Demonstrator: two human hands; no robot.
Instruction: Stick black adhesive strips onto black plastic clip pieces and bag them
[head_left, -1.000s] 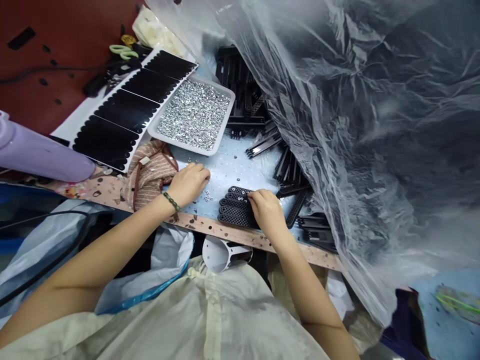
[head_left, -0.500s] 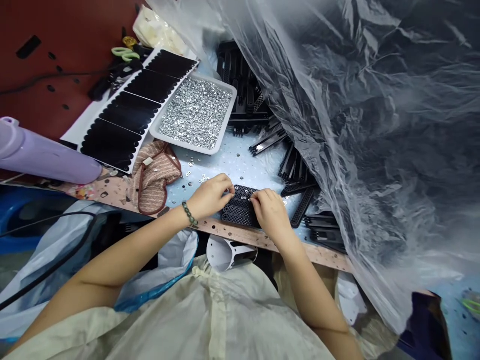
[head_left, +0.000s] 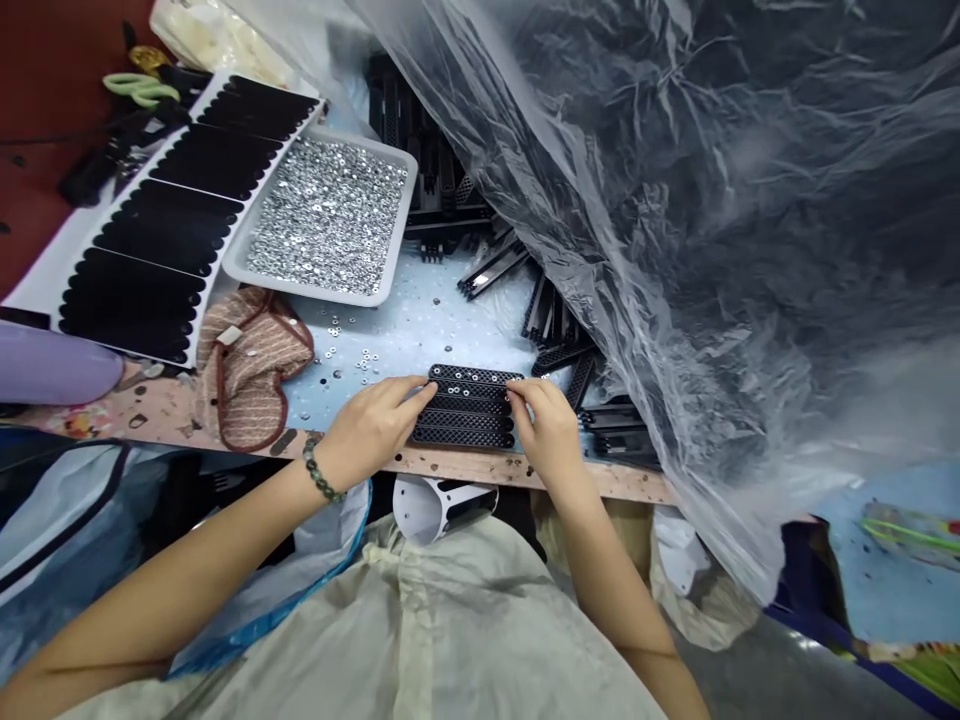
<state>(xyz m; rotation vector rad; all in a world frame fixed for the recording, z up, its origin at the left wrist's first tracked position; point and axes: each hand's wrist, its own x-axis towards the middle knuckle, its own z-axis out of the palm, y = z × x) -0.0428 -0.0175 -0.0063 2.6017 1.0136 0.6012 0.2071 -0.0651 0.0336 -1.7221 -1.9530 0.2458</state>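
Observation:
Several black honeycomb-textured strips (head_left: 465, 420) lie side by side near the table's front edge. Small metal washers (head_left: 466, 393) sit on the upper strips. At the strips' left end my left hand (head_left: 367, 430) has thumb and forefinger brought together, touching the end of an upper strip; whatever is between the fingertips is hidden. Over the right end, my right hand (head_left: 551, 425) pinches at the strip with thumb and forefinger, a small washer showing right at the fingertips. A grey tray (head_left: 391, 255) heaped with loose washers stands beyond my left hand.
A brown striped cloth (head_left: 255, 370) and a sheet of black pieces (head_left: 142, 300) lie left, near a purple bottle (head_left: 60, 365). More black strips (head_left: 495, 265) are piled behind, partly under clear plastic sheeting (head_left: 675, 250). A white cylindrical part (head_left: 424, 508) sits below the table edge.
My view has shifted, so the table things appear further left. My left hand has drawn back leftward from the strips, leaving more of them uncovered. The right hand remains at their right end.

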